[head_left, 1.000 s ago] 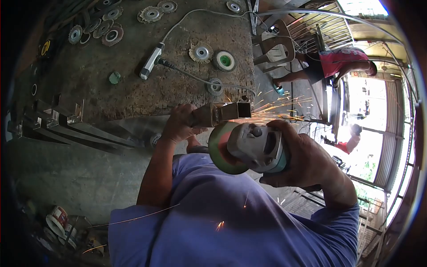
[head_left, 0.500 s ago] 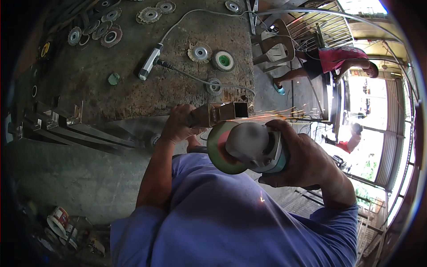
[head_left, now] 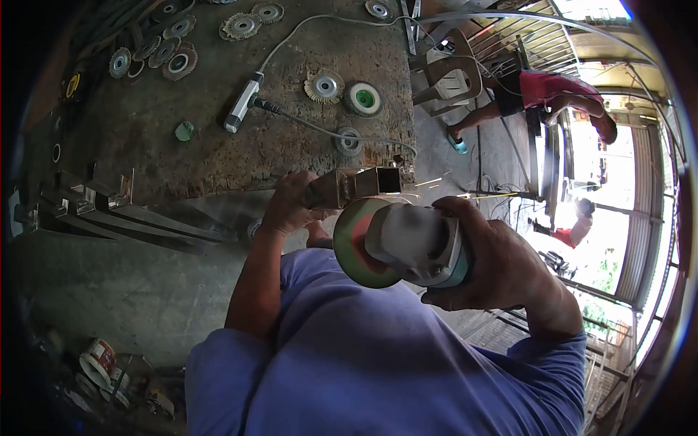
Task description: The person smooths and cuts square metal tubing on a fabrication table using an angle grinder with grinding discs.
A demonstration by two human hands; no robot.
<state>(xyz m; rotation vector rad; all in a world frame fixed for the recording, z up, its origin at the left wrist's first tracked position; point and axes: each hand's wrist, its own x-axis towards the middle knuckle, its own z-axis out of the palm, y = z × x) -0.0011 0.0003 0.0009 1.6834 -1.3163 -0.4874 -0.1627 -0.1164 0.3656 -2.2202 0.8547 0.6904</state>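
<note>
Both hands closed, arms bent in front of the chest

Left hand (head_left: 291, 203) reaches farther out, forearm stretched, fingers curled in a grip. Right hand (head_left: 494, 261) sits nearer on the right, wrist bent, fingers wrapped tight, thumb on top.

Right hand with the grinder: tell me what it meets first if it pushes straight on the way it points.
Probably the open-ended square steel tube held by the left hand; the right hand aims the grey angle grinder towards it, though depth is unclear.
</note>
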